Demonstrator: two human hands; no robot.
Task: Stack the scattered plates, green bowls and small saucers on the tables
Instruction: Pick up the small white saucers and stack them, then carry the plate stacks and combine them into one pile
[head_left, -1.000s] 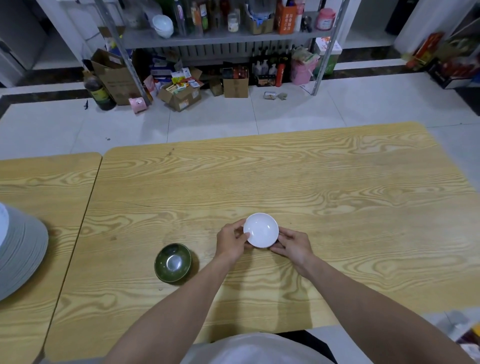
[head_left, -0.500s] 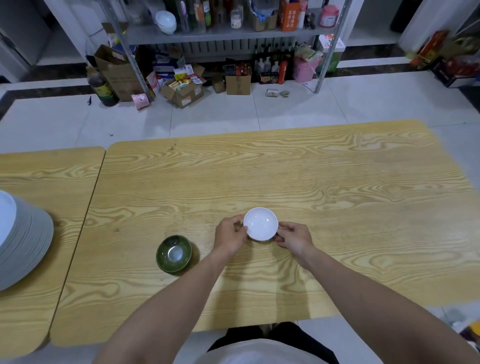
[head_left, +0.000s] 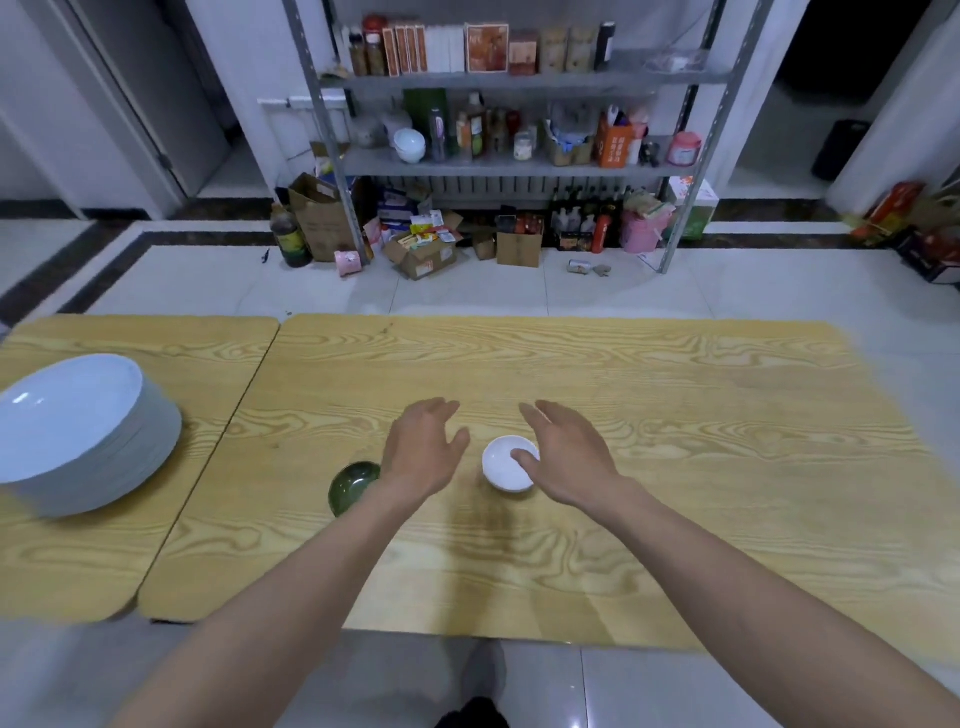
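A small white saucer stack (head_left: 505, 470) sits on the larger wooden table (head_left: 675, 467), between my hands. My left hand (head_left: 423, 449) hovers just left of it, fingers straight, holding nothing. My right hand (head_left: 569, 457) is raised over the saucer's right side, fingers relaxed, its thumb overlapping the rim in view. A green bowl (head_left: 349, 488) stands to the left, partly hidden behind my left wrist. A tall stack of white plates (head_left: 78, 436) rests on the smaller left table (head_left: 62, 561).
The two tables meet at a narrow seam. Beyond their far edge lies tiled floor, then a metal shelf rack (head_left: 509, 161) with bottles and boxes, and cardboard boxes (head_left: 421, 254) on the floor beneath.
Both hands have let go of the white saucers and lifted away with fingers spread. The camera has tilted up, bringing the plate stack and shelves into fuller view.
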